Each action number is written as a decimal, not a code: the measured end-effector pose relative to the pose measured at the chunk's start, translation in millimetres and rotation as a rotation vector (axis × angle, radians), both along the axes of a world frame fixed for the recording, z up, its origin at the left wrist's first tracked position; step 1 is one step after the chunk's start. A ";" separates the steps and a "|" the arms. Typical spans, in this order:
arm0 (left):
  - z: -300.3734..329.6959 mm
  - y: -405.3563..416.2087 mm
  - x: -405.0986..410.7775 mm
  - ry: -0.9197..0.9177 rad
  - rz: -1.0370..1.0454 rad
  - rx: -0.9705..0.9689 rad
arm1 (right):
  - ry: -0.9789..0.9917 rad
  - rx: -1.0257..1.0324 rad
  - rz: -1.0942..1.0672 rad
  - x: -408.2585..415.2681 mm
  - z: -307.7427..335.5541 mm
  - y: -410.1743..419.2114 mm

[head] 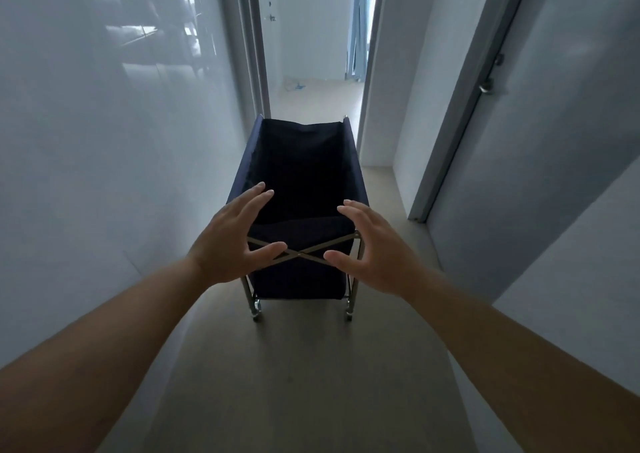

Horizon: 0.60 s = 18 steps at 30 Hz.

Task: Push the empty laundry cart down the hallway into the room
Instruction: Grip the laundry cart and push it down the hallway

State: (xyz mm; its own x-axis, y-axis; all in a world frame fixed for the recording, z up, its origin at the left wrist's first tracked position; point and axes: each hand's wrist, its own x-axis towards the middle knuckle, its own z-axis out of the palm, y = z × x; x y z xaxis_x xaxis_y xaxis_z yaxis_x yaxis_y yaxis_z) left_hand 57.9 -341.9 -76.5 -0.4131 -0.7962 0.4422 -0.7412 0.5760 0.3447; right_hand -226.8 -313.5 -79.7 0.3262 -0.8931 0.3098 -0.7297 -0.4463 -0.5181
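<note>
Floor (311,383): pale, smooth, narrow between walls. Cart (301,175) stands on it on small wheels, upright, near the doorway. Small blue scrap (299,87) on room floor beyond.

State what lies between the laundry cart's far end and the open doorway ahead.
In the head view, only bare pale floor separates the laundry cart from the doorway; a small blue-and-white item lies farther inside the room.

Cart's front wheels (256,314) half-hidden — forearms cut off; reflection (152,30) perhaps shelving.
</note>
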 end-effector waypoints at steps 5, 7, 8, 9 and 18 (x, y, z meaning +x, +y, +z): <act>-21.9 -76.7 25.6 -0.003 0.010 0.041 | 0.028 0.037 -0.039 27.8 -15.5 -63.9; -32.8 -98.8 30.7 -0.024 0.021 0.056 | 0.038 0.065 -0.053 32.4 -21.6 -85.4; -38.4 -110.1 33.0 -0.043 0.034 0.052 | 0.041 0.075 -0.064 33.7 -24.8 -97.0; -43.8 -120.7 34.8 -0.062 0.051 0.042 | 0.042 0.079 -0.078 34.3 -28.1 -107.5; -110.2 -220.2 25.0 -0.166 0.196 0.079 | 0.071 0.154 -0.184 13.9 -99.5 -208.4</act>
State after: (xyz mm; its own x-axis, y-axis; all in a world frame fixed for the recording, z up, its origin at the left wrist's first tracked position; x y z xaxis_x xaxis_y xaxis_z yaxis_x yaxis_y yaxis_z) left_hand 82.9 -562.2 -186.7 -0.3092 -0.8975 0.3144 -0.8859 0.3920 0.2479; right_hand -212.9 -521.9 -179.3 0.1695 -0.9745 0.1472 -0.8286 -0.2218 -0.5140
